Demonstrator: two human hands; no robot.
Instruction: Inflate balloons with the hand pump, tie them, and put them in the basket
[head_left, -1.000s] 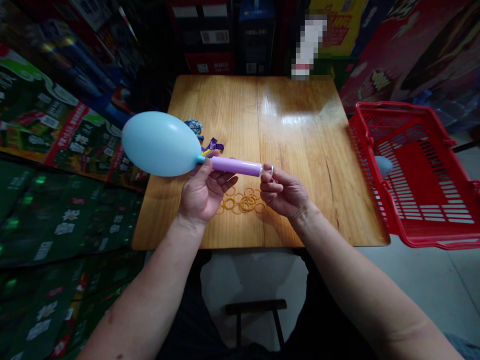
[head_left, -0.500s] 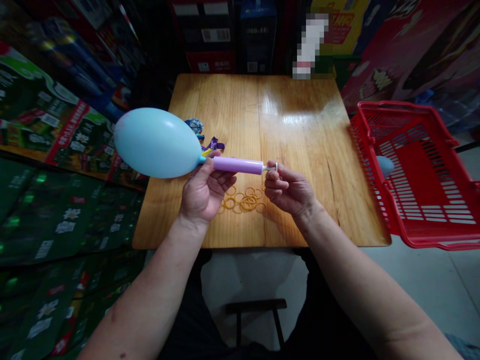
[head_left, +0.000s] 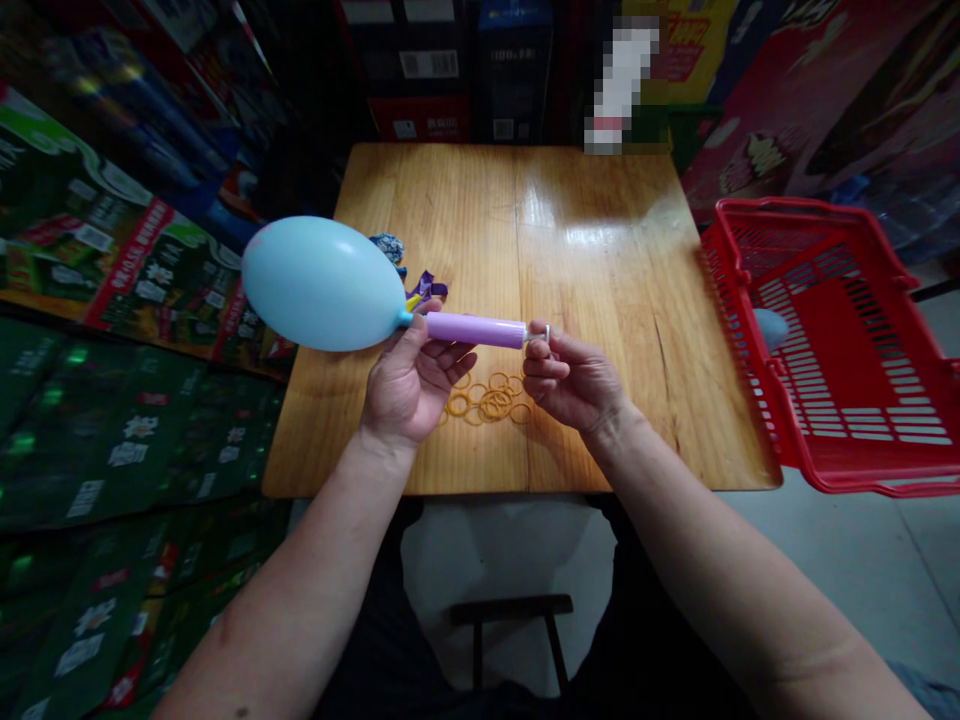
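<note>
A light blue inflated balloon sits with its neck on the nozzle end of a purple hand pump. My left hand is closed around that end, thumb pressing near the balloon's neck and the other fingers under the barrel. At the other end, the fingers of my right hand grip the pump's white handle, which is pushed close to the barrel. Below the pump, several tan rubber bands lie loosely on the wooden table. Uninflated balloons, purple, yellow and blue, lie behind my left hand.
A red shopping basket stands at the table's right side, with a pale blue balloon in it. Green cartons are stacked along the left. More boxes line the far edge. A dark stool shows below the table.
My right hand has moved slightly left, with the pump handle closer to the barrel. The balloon's far end has shifted a little to the right.
</note>
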